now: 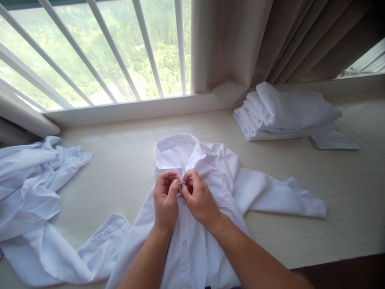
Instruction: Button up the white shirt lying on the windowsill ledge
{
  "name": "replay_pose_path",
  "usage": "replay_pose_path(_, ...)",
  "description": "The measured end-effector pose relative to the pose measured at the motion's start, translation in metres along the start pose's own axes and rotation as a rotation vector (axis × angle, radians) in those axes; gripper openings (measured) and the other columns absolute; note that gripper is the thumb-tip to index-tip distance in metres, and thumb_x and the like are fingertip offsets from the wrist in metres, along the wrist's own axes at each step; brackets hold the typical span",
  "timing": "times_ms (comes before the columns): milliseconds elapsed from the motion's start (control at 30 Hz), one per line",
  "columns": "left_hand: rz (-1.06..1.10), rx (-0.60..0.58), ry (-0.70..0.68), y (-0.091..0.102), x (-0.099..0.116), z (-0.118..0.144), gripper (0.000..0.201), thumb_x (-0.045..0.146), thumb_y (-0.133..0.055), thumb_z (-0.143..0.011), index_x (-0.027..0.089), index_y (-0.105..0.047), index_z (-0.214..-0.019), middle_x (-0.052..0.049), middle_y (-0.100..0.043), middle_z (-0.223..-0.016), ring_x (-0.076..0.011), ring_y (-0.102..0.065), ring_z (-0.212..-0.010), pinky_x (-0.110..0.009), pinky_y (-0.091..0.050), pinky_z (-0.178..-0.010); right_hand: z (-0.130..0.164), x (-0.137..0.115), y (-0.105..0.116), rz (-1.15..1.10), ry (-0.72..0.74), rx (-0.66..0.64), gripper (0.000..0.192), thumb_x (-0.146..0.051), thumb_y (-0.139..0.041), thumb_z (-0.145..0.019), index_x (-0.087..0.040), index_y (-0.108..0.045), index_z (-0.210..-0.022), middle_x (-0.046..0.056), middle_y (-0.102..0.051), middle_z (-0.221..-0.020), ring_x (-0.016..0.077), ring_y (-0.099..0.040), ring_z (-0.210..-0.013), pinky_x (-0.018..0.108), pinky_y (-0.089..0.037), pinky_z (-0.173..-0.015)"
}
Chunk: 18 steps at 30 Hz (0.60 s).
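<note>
A white long-sleeved shirt [210, 188] lies face up in front of me, its collar pointing toward the window and one sleeve stretched out to the right. Just below the open collar, my left hand [167, 196] pinches the front edge of the shirt. My right hand [200, 198] meets it there, thumb and fingers closed on the other front edge. Both sets of fingertips touch or nearly touch at the placket. Any button between them is hidden by the fingers. Further down the placket a small button [184, 243] shows.
A crumpled heap of white shirts [27, 192] lies at the left. Folded white shirts [282, 112] are stacked at the back right. Behind the pale surface [120, 160] stand a barred window [120, 52] and grey-brown curtains [228, 44]. A dark edge [351, 273] borders the lower right.
</note>
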<state>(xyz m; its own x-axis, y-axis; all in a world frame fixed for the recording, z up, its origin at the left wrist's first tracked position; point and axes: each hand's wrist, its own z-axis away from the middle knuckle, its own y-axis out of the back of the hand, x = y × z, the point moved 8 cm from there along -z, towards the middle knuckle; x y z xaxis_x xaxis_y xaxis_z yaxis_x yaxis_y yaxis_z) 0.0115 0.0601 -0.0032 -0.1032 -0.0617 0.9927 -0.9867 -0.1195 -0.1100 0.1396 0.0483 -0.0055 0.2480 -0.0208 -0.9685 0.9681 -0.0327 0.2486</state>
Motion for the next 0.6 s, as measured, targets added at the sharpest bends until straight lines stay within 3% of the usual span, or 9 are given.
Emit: replay_pose_path(600,0.076,-0.034,0.062,-0.0033,-0.0022,-0.0035,0.015,0.032,-0.068,-0.092,0.02,-0.064,-0.1,0.0,-0.062,-0.085,-0.0119,-0.058,-0.078,-0.022,-0.049,-0.072,0.0008,-0.002,-0.0002,0.053,0.02,-0.009,0.011,-0.029,-0.051,-0.093,-0.022,-0.046,-0.1,-0.004,-0.054,-0.072,0.0148,-0.054,-0.06,0.024,-0.038,-0.059)
